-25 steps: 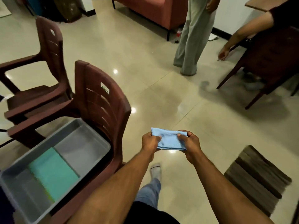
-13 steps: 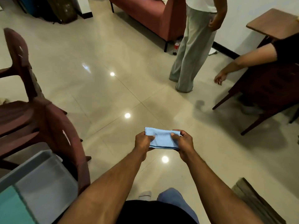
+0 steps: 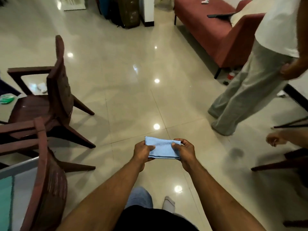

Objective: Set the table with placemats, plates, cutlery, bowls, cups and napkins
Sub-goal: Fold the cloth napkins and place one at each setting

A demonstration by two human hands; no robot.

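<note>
A folded light-blue cloth napkin (image 3: 162, 148) is held out in front of me over the tiled floor. My left hand (image 3: 142, 151) pinches its left end with thumb on top. My right hand (image 3: 183, 150) pinches its right end the same way. At the bottom left a grey tub (image 3: 20, 167) shows one corner, with a teal cloth (image 3: 5, 197) lying inside it.
Brown plastic chairs stand at the left (image 3: 55, 90) and lower left (image 3: 45, 180). A person in grey trousers (image 3: 246, 97) stands at the right. Another person's hand (image 3: 273, 140) reaches in by a dark chair (image 3: 293, 160). A red sofa (image 3: 216, 30) sits at the back.
My view has swung left and lifted, so the tub has slid nearly out of frame and a second chair appears. Both hands keep the same hold on the napkin.
</note>
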